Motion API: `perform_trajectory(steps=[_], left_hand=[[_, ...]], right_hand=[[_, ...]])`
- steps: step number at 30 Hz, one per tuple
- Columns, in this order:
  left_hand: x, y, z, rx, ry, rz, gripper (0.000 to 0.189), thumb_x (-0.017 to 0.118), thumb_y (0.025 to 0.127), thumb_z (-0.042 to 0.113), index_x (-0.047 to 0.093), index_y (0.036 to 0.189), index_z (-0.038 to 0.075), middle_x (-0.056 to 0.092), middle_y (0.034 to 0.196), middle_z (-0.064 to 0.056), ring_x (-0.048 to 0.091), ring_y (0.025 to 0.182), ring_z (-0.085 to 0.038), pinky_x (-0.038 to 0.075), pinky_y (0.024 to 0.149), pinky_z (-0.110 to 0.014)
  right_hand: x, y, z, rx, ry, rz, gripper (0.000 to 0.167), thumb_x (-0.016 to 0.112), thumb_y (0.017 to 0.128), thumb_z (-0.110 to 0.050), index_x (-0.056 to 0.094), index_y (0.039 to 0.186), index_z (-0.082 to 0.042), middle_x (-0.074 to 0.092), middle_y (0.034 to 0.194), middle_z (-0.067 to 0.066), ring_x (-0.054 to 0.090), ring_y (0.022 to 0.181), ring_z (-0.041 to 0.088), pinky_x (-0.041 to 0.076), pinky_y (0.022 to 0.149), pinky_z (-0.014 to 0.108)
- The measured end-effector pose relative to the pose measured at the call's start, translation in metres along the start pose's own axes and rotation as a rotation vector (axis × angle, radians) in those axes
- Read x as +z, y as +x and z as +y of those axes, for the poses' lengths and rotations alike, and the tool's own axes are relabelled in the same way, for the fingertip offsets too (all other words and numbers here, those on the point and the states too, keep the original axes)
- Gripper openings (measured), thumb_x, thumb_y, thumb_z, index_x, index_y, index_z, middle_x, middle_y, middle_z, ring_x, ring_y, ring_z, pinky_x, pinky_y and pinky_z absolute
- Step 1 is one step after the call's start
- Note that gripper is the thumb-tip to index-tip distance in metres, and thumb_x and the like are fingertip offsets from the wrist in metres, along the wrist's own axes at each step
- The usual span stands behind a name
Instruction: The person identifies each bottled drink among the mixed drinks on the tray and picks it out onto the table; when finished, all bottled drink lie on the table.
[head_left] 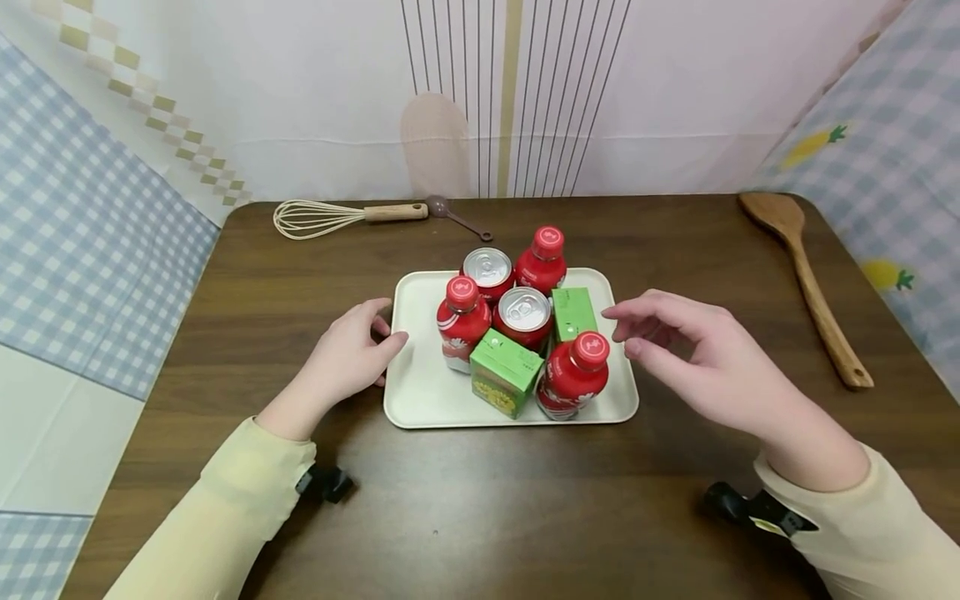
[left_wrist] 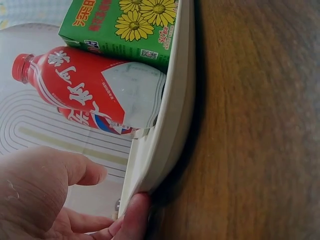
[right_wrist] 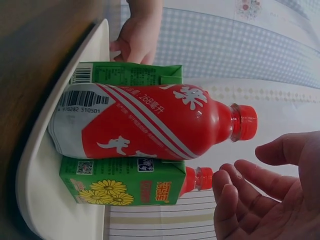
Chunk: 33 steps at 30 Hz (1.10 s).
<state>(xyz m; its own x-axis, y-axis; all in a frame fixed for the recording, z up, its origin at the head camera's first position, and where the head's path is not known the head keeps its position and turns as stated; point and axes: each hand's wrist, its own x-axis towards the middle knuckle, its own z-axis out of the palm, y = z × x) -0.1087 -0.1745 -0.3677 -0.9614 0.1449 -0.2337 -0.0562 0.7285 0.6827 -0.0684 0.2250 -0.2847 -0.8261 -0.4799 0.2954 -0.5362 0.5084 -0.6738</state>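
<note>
A cream tray (head_left: 423, 400) carries three red bottles, two red cans and two green drink cartons. My left hand (head_left: 358, 352) is at the tray's left rim; in the left wrist view a fingertip (left_wrist: 136, 212) touches the rim's outer side while the thumb stays apart above it. My right hand (head_left: 701, 354) hovers by the right rim with fingers loosely bent, holding nothing. Nearest it are the front-right bottle (head_left: 573, 379) and the rear green carton (head_left: 573, 312). The left bottle (left_wrist: 85, 85), front carton (head_left: 506, 373), back bottle (head_left: 542, 262) and cans (head_left: 525, 310) stand close together.
A whisk (head_left: 352, 215) and a small brown spoon (head_left: 457, 218) lie along the table's back edge, left of centre. A wooden spatula (head_left: 806, 279) lies on the right. Patterned cloth (head_left: 315, 92) hangs behind the brown table (head_left: 450, 508).
</note>
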Motion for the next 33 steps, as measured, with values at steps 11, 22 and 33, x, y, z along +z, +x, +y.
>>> perform_trajectory(steps=[11,22,33], left_hand=[[0.004,0.002,-0.004,0.008,0.009,0.015,0.059,0.057,0.098,0.019,0.042,0.153,0.002,0.058,0.111,-0.016,0.068,0.054,-0.016,0.061,0.055,-0.031],[0.005,0.003,-0.004,0.022,-0.001,0.005,0.06,0.05,0.094,0.009,0.041,0.153,0.002,0.059,0.109,-0.015,0.067,0.055,-0.017,0.061,0.054,-0.031],[0.006,0.005,-0.007,0.034,0.019,0.01,0.061,0.051,0.093,0.009,0.041,0.153,0.001,0.06,0.108,-0.015,0.067,0.053,-0.016,0.06,0.054,-0.031]], right_hand=[[0.01,0.003,-0.002,-0.039,0.059,-0.057,0.044,0.069,0.089,0.01,0.071,0.125,-0.015,0.068,0.105,-0.008,0.064,0.089,0.008,0.055,0.074,0.017],[0.016,0.003,-0.001,-0.088,0.088,-0.068,0.047,0.073,0.085,0.01,0.071,0.123,-0.018,0.064,0.106,-0.007,0.058,0.089,0.01,0.052,0.073,0.021],[0.023,0.003,0.004,-0.016,0.034,-0.097,0.042,0.086,0.08,-0.005,0.073,0.115,-0.022,0.058,0.103,-0.009,0.057,0.08,0.012,0.052,0.062,0.024]])
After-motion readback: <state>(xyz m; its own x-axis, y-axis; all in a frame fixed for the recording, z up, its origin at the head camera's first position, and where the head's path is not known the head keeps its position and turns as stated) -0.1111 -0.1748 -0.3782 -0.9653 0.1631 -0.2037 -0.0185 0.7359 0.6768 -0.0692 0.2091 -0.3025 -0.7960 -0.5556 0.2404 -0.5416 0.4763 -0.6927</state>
